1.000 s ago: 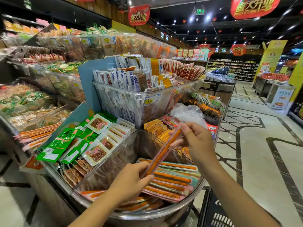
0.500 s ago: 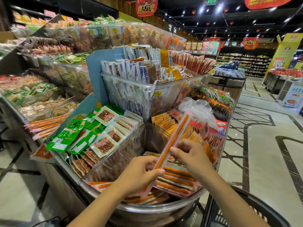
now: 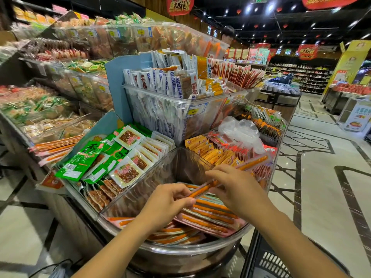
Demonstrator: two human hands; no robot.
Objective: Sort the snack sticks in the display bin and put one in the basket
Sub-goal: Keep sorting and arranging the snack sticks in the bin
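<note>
Over the front display bin (image 3: 140, 199), the picked snack stick (image 3: 202, 189) has dropped from steep to almost level.
Both hands hold it. The left hand (image 3: 170, 199) has a narrow grip pinching the near end, and the right hand (image 3: 239, 189) has its grip curled over the middle. The far end pokes out to the right, past the yellow packets (image 3: 202, 147). Half a second ago the stick stood steeply up; now it lies low, just above the pile of sticks (image 3: 210, 215) left in the bin. Only part of the black basket (image 3: 269, 259) shows, at lower right. The pick looks made, and the stick seems to be swinging toward the basket, so the drop-in is not yet done.
</note>
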